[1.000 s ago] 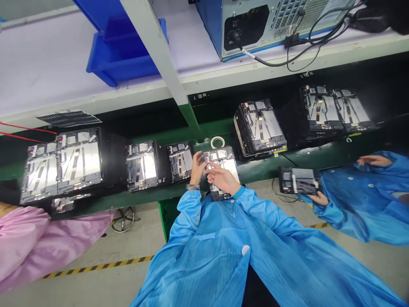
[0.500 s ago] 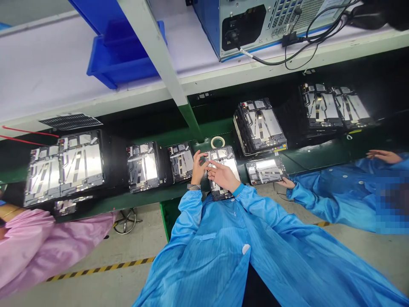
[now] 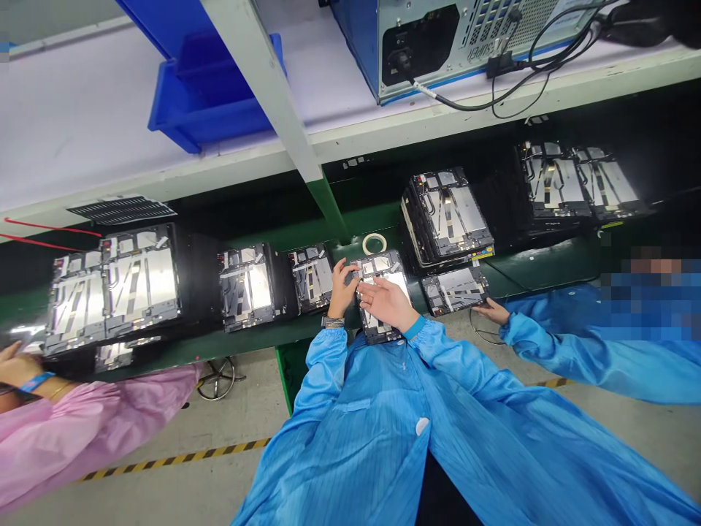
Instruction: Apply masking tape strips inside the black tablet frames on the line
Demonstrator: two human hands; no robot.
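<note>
An opened tablet (image 3: pixel 377 265) with silvery battery plates and black ribbon cables lies on the bench in front of me, its lower part near my coat. My left hand (image 3: pixel 342 288) is at its upper left corner, fingers curled and tips pinched together; what they hold, if anything, is too small to make out. Across the tablet's middle reaches my right hand (image 3: pixel 388 303), palm turned partly up and fingers stretched out, with nothing visible in it. Its fingertips are close to my left hand and cover part of the tablet.
A tape roll (image 3: pixel 374 244) lies behind the tablet. Stacks of opened tablets (image 3: pixel 450 212) stand at right, with more tablets (image 3: pixel 246 285) at left. A co-worker's hand (image 3: pixel 493 311) touches a tablet (image 3: pixel 456 291) on my right. Another person's hand (image 3: pixel 22 369) is far left. A green post (image 3: pixel 327 204) rises behind.
My right hand has drawn slightly to the right and opened its fingers away from my left hand. The pink-sleeved person's hand has come into view at far left.
</note>
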